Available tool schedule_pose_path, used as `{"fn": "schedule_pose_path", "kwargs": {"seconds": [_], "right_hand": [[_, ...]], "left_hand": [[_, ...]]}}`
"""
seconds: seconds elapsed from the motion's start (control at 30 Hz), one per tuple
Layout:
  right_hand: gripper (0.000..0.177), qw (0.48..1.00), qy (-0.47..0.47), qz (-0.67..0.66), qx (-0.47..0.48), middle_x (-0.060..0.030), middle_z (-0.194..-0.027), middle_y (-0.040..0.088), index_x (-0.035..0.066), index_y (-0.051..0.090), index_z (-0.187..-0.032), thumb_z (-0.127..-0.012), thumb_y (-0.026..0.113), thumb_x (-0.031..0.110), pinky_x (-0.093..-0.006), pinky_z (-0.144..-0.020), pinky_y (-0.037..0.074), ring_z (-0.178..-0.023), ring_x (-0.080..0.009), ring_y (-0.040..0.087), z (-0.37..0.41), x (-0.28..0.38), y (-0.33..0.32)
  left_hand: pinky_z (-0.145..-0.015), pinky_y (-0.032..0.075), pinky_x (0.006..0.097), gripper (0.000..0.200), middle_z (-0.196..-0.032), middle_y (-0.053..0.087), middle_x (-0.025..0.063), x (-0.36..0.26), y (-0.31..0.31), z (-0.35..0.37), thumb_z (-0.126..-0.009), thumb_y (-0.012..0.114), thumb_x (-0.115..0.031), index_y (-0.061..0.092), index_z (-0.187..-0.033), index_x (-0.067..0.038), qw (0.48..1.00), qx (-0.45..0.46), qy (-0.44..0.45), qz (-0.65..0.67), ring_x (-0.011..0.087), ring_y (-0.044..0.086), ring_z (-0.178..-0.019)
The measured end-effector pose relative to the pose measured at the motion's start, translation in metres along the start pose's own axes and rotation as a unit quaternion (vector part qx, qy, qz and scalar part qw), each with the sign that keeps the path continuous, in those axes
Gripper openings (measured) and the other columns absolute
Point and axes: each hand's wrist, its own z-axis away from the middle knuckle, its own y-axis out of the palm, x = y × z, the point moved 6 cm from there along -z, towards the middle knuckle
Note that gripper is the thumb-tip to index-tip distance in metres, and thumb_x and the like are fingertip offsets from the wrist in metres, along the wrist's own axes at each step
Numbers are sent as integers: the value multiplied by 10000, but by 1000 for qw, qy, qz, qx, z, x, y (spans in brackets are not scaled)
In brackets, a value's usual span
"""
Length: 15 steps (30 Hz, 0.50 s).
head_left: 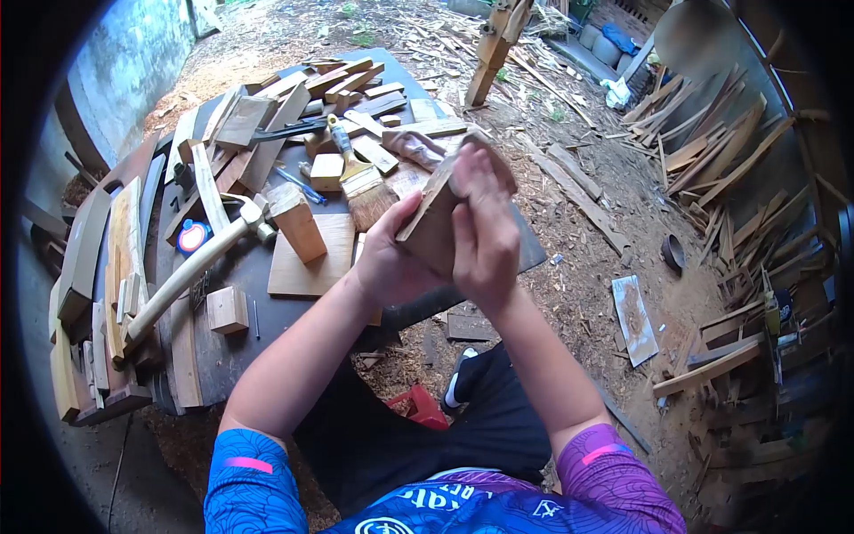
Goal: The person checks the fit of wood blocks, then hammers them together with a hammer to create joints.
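Observation:
In the head view, my left hand (391, 258) grips a flat wooden block (431, 236) from its lower left side, holding it tilted above the table's near edge. My right hand (485, 236) lies along the block's right side, fingers pointing away from me and pressed close. Under and behind those fingers shows a curved brown sheet (500, 165), like sandpaper; its full shape is hidden. Just left of the block, a wide paintbrush (365, 182) rests on the table. A square board (307, 267) lies near my left forearm, with an upright wood block (298, 222) at its back.
The dark table (236, 356) carries a hammer (191, 267), a tape measure (192, 238), a small wood cube (227, 310), a nail (257, 320) and heaped offcuts (267, 133). A wooden post (492, 58) stands behind. Scrap planks (712, 151) lean at right; a red stool (420, 408) is below.

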Motion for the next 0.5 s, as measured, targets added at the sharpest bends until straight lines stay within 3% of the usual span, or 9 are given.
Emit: {"fn": "schedule_pose_path", "kwargs": {"seconds": [0.03,0.07,0.13,0.2,0.33,0.4,0.43,0.47,0.5], "right_hand": [[472,999,-25,-23,30,-236,-1551,616,-26,634,-1478,-1019,603,78,-520,-1259,380,-1506,-398,535,5,8,3],[496,995,-43,-19,89,-219,-1551,622,-2,647,-1473,-981,634,58,-516,-1256,391,-1505,-377,541,12,19,5],[559,977,-73,-13,201,-186,-1551,633,47,674,-1461,-904,694,17,-509,-1248,412,-1504,-334,552,23,43,6],[559,977,-54,-85,190,-191,-1548,634,43,686,-1441,-885,707,3,-499,-1248,414,-1504,-339,550,19,10,-7],[473,997,6,1,83,-243,-1514,640,25,676,-1446,-973,678,40,-497,-1217,446,-1460,-398,581,0,-17,-16],[464,981,-26,-62,184,-192,-1536,640,49,668,-1467,-1004,659,72,-501,-1246,414,-1481,-349,571,29,14,-1],[471,970,-76,-30,231,-120,-1530,663,79,678,-1462,-992,674,96,-484,-1247,421,-1462,-295,598,28,42,-2],[482,963,-116,-5,244,-77,-1514,683,106,688,-1455,-973,700,114,-466,-1240,430,-1425,-255,635,30,49,-4],[483,962,-129,-12,242,-93,-1513,681,103,687,-1456,-973,698,102,-461,-1239,432,-1420,-268,640,31,39,-9]], "left_hand": [[-1267,370,546,714,-1603,569,139,-2,17,-7,-1113,371,-581,471,-1639,-109,994,-16,71,78,333,557,-1466],[-1265,388,534,752,-1596,566,179,-9,1,-5,-1114,362,-619,471,-1631,-83,997,-8,75,24,337,567,-1455],[-1257,404,543,796,-1583,567,210,-17,8,-2,-1109,352,-658,478,-1617,-59,995,88,9,-37,344,577,-1445],[-1251,395,565,869,-1587,562,206,-9,0,-5,-1094,319,-727,443,-1644,-65,998,-34,29,-46,354,563,-1458],[-1245,377,577,954,-1600,549,180,3,3,-5,-1051,318,-821,428,-1660,-96,1000,3,-9,26,358,530,-1481],[-1220,433,535,995,-1575,578,164,-3,10,-1,-1029,317,-859,445,-1651,-94,999,-34,4,-25,336,577,-1437],[-1200,474,506,1035,-1533,612,178,-16,7,3,-1016,285,-884,451,-1644,-79,964,-130,70,-221,342,622,-1385],[-1175,510,477,1076,-1483,646,193,-16,-5,0,-996,268,-909,460,-1633,-64,996,22,33,-86,344,664,-1327],[-1183,496,495,1072,-1514,626,182,-14,-1,0,-996,266,-910,450,-1642,-74,984,-70,34,-158,339,643,-1355]]}}
